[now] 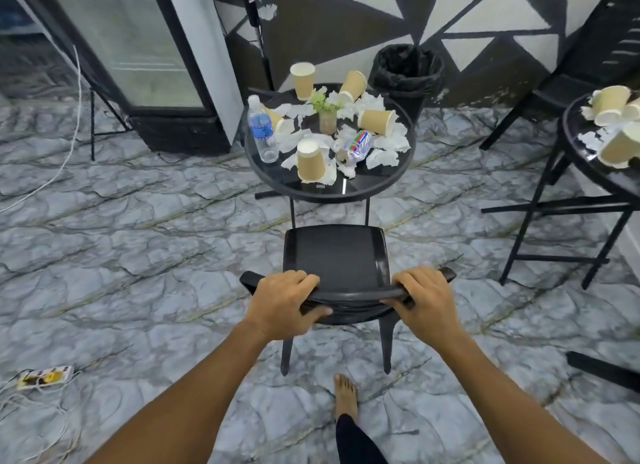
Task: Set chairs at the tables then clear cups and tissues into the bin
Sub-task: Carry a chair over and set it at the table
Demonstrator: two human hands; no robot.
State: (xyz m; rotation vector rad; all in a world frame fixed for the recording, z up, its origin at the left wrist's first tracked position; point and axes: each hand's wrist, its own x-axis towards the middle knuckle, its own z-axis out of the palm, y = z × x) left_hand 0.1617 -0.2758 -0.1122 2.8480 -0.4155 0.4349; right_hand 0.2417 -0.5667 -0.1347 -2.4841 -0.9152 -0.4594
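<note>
Chair (334,255): black. Round desk (304,189): black, glossy top. Cups (311,165): tan outside, white inside. Tissues (382,158): white. Bin (408,70): black liner. Bottle (262,131): clear, blue label. Floor (138,221): grey marble, dark veins. Wall (467,23): black and white triangles.

Two tables, near table (329,189) and right table (588,165); one chair (332,255); one bin (408,68); one left hand (284,300); one right hand (424,300).
On near table: five paper cups, at 11 (302,80), 1 (353,85), 3 (376,122), 6 (311,160) and 9 o'clock (275,118); one water bottle (263,131); one crushed can (355,148); one plant pot (327,117); tissues (388,158) too crumpled to count. On right table, cut by frame edge: at least four more cups (611,99).
</note>
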